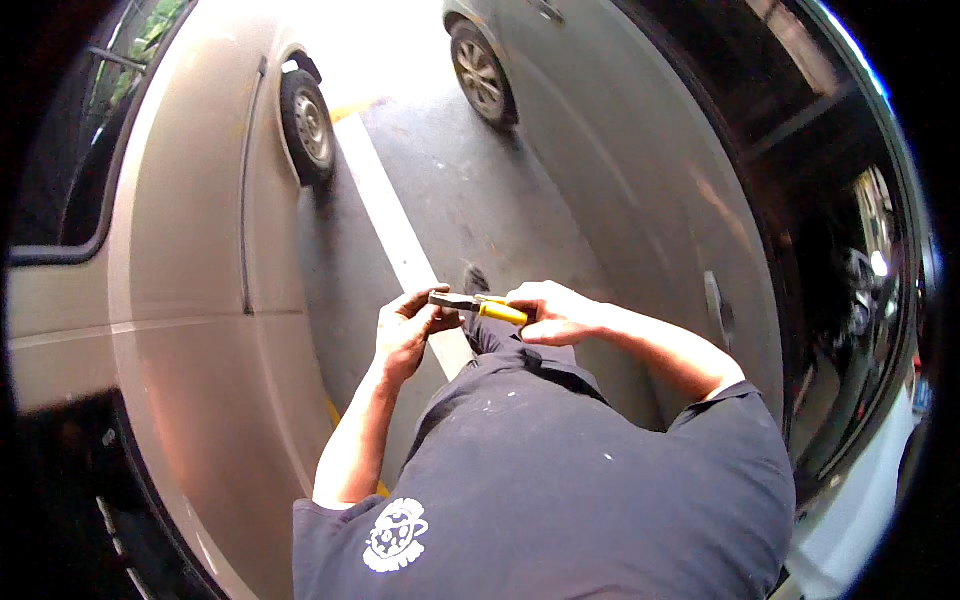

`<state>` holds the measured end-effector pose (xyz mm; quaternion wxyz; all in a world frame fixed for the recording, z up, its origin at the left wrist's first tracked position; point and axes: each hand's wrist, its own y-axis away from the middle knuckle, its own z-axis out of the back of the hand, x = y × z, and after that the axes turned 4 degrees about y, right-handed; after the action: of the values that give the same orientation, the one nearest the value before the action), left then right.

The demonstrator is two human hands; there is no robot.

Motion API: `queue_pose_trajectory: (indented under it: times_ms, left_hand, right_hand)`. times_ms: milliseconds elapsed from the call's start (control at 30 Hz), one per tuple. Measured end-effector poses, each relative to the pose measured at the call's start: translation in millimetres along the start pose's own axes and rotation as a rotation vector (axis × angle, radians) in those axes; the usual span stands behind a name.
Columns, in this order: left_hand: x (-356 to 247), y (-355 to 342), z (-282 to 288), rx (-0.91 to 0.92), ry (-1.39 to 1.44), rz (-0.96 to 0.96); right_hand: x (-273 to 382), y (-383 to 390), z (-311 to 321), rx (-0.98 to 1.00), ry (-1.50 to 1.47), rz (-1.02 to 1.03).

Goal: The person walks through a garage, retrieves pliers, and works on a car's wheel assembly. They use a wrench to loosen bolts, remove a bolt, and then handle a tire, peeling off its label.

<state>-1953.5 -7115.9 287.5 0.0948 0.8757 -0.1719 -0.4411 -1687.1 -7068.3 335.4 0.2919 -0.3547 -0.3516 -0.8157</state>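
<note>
A pair of pliers (478,304) with yellow handles and dark metal jaws lies crosswise in front of my body. Its handles sit in my right hand (552,312), whose fingers are wrapped round them. My left hand (408,330) is at the jaw end, with its fingertips pinched together by the tip. Whatever is between those fingers, if anything, is too small to make out.
A beige vehicle (190,220) stands close on my left, with its wheel (308,125) ahead. On my right is a grey car (610,150) with a door handle (718,308). A white painted line (380,200) runs along the dark floor (470,210) between them.
</note>
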Motion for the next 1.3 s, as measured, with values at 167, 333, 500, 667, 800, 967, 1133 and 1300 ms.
queue_pose_trajectory:
  times_ms: [167,333,500,667,800,967,1133,1300]
  left_hand:
    - [-106.7,-124.1,0.9,-0.204,-0.071,-0.123]
    - [-184.1,-256.7,18.6,-0.169,-0.034,-0.201]
    - [-275.6,-405.1,45.7,-0.086,-0.143,-0.264]
    - [-360.8,-558.8,44.3,-0.009,-0.155,-0.212]
    - [-431.2,-657.9,61.9,0.027,-0.227,-0.144]
    - [-494.2,-786.2,97.2,0.063,-0.362,-0.248]
    - [-574.3,-917.8,119.9,0.016,-0.5,-0.263]
    - [-673.3,-1031.0,155.2,-0.116,-0.558,-0.319]
  right_hand:
    - [-1.2,-115.6,132.2,0.078,-0.205,-0.031]
    - [-21.5,-231.5,250.4,-0.022,-0.142,0.051]
    - [-42.7,-366.8,354.9,-0.107,0.001,0.248]
    - [-52.9,-458.7,475.0,-0.193,0.0,0.205]
    - [-51.6,-535.9,560.1,-0.257,0.037,0.225]
    - [-75.7,-647.2,646.3,-0.298,0.082,0.293]
    - [-104.2,-769.6,757.5,-0.251,0.122,0.333]
    - [-81.0,-909.4,879.8,-0.242,0.304,0.463]
